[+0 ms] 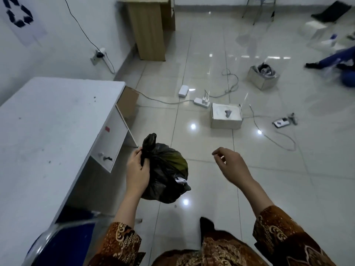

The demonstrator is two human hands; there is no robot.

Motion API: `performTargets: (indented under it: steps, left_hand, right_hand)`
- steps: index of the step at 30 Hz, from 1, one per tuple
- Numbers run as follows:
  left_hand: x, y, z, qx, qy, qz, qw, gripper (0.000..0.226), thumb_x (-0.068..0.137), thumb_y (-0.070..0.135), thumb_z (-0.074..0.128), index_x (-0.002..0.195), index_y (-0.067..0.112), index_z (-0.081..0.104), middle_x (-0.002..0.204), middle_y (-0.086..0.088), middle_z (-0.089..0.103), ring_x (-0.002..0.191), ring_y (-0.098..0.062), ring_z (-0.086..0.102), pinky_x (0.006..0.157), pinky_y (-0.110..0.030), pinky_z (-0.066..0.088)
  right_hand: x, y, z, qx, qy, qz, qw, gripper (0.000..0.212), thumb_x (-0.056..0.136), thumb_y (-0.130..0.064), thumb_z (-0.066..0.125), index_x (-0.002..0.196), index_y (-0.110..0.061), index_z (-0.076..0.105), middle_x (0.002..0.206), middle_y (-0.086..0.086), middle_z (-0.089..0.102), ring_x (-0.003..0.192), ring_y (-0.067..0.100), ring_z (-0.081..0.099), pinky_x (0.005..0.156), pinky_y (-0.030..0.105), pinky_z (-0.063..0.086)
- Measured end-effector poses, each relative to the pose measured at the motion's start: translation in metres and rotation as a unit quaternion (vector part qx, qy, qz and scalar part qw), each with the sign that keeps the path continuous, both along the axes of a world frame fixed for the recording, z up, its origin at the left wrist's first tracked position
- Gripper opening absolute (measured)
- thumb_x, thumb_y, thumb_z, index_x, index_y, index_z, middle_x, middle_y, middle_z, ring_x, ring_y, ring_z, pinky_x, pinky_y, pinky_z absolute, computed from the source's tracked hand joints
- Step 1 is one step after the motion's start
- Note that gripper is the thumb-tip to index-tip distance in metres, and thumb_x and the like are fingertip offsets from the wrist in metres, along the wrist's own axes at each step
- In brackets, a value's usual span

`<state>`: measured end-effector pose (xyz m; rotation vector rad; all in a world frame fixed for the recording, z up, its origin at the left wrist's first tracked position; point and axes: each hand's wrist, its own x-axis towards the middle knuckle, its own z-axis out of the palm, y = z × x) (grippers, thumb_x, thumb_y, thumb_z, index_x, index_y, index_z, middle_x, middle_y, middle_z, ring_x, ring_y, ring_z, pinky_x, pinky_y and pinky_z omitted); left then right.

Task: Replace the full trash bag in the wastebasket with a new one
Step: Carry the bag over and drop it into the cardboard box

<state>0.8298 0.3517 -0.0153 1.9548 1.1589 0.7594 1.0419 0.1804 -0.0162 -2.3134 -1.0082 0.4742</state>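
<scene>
Item-wise: full trash bag (166, 174), black thin plastic film, held in the air over the tiled floor (211, 169), just beside the white table (48, 121). Neck gathered and twisted, its tail standing up above the grip. Left hand (137, 170): fingers closed around the twisted neck, carrying the load. Right hand (228, 163): free, fingers loosely curled and apart, holding nothing. Handling, as a judgement: soft and yielding, bulging with loose contents; probably light to moderate, since one hand carries it; film slippery and easily torn, with something pale pressing at the lower side. Best hold: the bunched neck, below the tail. Wastebasket and new bag: not identifiable in view.
</scene>
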Motion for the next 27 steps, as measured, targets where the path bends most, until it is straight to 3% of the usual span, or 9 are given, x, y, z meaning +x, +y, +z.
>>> performTargets:
  steps: [5,8,16,20,22,24,27]
  left_hand:
    - [0.08,0.074,0.006,-0.005,-0.008,0.05,0.999,0.024,0.091,0.002,0.047,0.109,0.001,0.062,0.111,-0.012,0.058,0.104,-0.026,0.055,0.094,-0.04,0.043]
    - [0.12,0.123,0.01,-0.004,-0.024,0.069,0.997,0.024,0.091,0.002,0.046,0.108,0.002,0.062,0.104,-0.004,0.056,0.099,-0.021,0.054,0.092,-0.036,0.043]
    - [0.222,0.31,-0.001,-0.022,-0.028,0.068,0.997,0.026,0.091,0.005,0.047,0.114,0.005,0.061,0.114,-0.005,0.056,0.107,-0.018,0.052,0.098,-0.033,0.042]
    - [0.267,0.401,0.002,-0.014,-0.017,0.07,0.997,0.029,0.091,0.004,0.049,0.118,0.008,0.061,0.115,0.004,0.054,0.107,-0.008,0.048,0.094,-0.015,0.036]
    - [0.283,0.436,0.002,-0.024,-0.019,0.085,0.996,0.03,0.091,0.003,0.049,0.117,0.008,0.061,0.115,0.005,0.054,0.107,-0.008,0.049,0.088,-0.001,0.033]
    - [0.301,0.474,-0.004,-0.037,-0.028,0.099,0.994,0.029,0.091,0.001,0.048,0.117,0.006,0.061,0.114,0.004,0.054,0.107,-0.01,0.05,0.086,0.004,0.031]
    - [0.326,0.529,-0.016,-0.042,-0.02,0.134,0.99,0.027,0.091,0.003,0.049,0.115,0.006,0.061,0.114,-0.001,0.057,0.108,-0.017,0.053,0.095,-0.021,0.041]
  right_hand:
    - [0.089,0.107,0.012,0.029,0.054,0.006,0.998,0.018,0.093,-0.022,0.049,0.102,-0.017,0.065,0.09,-0.003,0.061,0.07,0.009,0.057,0.067,0.026,0.044]
    - [0.132,0.175,0.012,0.04,0.064,0.023,0.997,0.017,0.093,-0.023,0.049,0.1,-0.018,0.064,0.085,-0.005,0.059,0.068,0.003,0.054,0.065,0.024,0.041]
    - [0.241,0.37,0.008,0.031,0.075,0.039,0.996,0.018,0.094,-0.022,0.048,0.101,-0.018,0.064,0.085,-0.006,0.059,0.075,0.016,0.061,0.068,0.032,0.049]
    - [0.29,0.472,0.012,0.017,0.075,0.057,0.995,0.019,0.094,-0.021,0.047,0.102,-0.018,0.064,0.085,-0.006,0.06,0.078,0.017,0.063,0.068,0.029,0.047]
    - [0.306,0.514,0.011,0.019,0.066,0.068,0.995,0.018,0.093,-0.022,0.048,0.101,-0.018,0.064,0.085,-0.006,0.061,0.078,0.018,0.063,0.068,0.029,0.046]
    - [0.324,0.562,0.007,0.019,0.064,0.088,0.994,0.018,0.093,-0.022,0.049,0.101,-0.016,0.065,0.085,-0.005,0.062,0.074,0.018,0.063,0.069,0.031,0.048]
    - [0.354,0.633,-0.004,0.013,0.075,0.12,0.99,0.018,0.093,-0.019,0.05,0.101,-0.014,0.065,0.083,-0.002,0.061,0.07,0.016,0.06,0.067,0.027,0.045]
